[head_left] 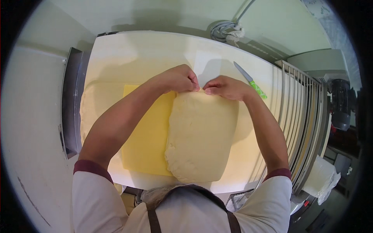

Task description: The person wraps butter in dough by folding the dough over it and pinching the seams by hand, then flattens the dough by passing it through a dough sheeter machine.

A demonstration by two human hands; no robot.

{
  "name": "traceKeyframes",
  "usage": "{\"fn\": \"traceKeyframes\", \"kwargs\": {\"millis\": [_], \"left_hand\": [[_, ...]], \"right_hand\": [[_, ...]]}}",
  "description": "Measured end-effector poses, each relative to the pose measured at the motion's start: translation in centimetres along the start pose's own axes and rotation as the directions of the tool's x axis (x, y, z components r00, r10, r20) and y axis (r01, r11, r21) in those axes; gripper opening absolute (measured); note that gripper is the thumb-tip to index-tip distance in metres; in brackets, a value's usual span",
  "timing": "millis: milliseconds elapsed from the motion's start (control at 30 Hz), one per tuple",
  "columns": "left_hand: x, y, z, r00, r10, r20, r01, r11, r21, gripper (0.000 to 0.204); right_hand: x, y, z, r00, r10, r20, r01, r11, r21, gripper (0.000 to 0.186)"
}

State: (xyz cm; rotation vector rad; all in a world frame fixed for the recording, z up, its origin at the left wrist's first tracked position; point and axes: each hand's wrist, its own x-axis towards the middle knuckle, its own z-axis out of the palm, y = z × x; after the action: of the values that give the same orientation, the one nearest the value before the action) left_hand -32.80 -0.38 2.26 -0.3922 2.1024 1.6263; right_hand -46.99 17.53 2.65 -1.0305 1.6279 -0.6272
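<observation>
Pinch: left hand (180, 80) and right hand (228, 88) each have thumb and fingers closed together on the far edge of the dough flap (204, 134), fingertips just beside each other near its left corner; how hard they press cannot be told.
Flap: pale, lying over the right part of the yellow sheet (145, 149), its ragged left edge running near to far.
Tear risk: a hard pull at so small a pinch could likely thin or rip the edge.
Skew risk: uneven tugging might drag the flap askew and crease it.
Wrists: both turned inward, backs of the hands upward.
Forearms: rising from near left and near right, converging at the far edge; the left one crosses above the yellow sheet.
Left side: more pale dough (97, 95) beyond the yellow sheet.
Far right: knife (249, 79) on the worktop (155, 44), handle beside the right wrist.
</observation>
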Motion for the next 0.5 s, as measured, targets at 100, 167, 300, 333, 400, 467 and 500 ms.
{"fn": "traceKeyframes", "kwargs": {"millis": [100, 167, 300, 333, 400, 467, 500], "left_hand": [[0.6, 0.1, 0.5, 1.000, -0.028, -0.012, 0.029, 0.999, 0.019, 0.020], [1.4, 0.7, 1.1, 1.000, -0.017, 0.006, 0.016, 0.995, 0.099, 0.020], [2.0, 0.9, 1.8, 1.000, 0.012, -0.010, -0.011, 0.990, 0.139, 0.022], [1.9, 0.6, 1.7, 1.000, 0.015, -0.014, -0.013, 0.990, 0.138, 0.022], [1.6, 0.2, 1.9, 0.989, 0.150, -0.013, -0.148, 0.983, 0.109, 0.022], [2.0, 0.4, 2.0, 0.988, 0.153, -0.003, -0.151, 0.979, 0.138, 0.022], [2.0, 0.5, 1.9, 0.989, 0.148, -0.007, -0.145, 0.975, 0.166, 0.022]], "right_hand": [[1.0, 0.1, -0.2, 0.969, 0.217, 0.120, -0.221, 0.975, 0.020, 0.026], [0.6, 0.0, -0.2, 0.973, 0.231, 0.010, -0.230, 0.973, -0.034, 0.025], [-1.3, -0.2, -0.5, 0.975, 0.148, -0.165, -0.072, 0.915, 0.397, 0.022], [-1.3, 0.2, -0.5, 0.988, 0.125, -0.092, -0.106, 0.977, 0.186, 0.020], [-1.9, 1.1, -0.8, 0.989, 0.140, -0.040, -0.141, 0.990, -0.025, 0.019], [-0.9, 1.6, -1.2, 0.976, 0.196, 0.089, -0.199, 0.980, 0.021, 0.030], [-0.9, 1.8, -1.0, 0.976, 0.199, 0.085, -0.201, 0.979, 0.023, 0.030]]}}
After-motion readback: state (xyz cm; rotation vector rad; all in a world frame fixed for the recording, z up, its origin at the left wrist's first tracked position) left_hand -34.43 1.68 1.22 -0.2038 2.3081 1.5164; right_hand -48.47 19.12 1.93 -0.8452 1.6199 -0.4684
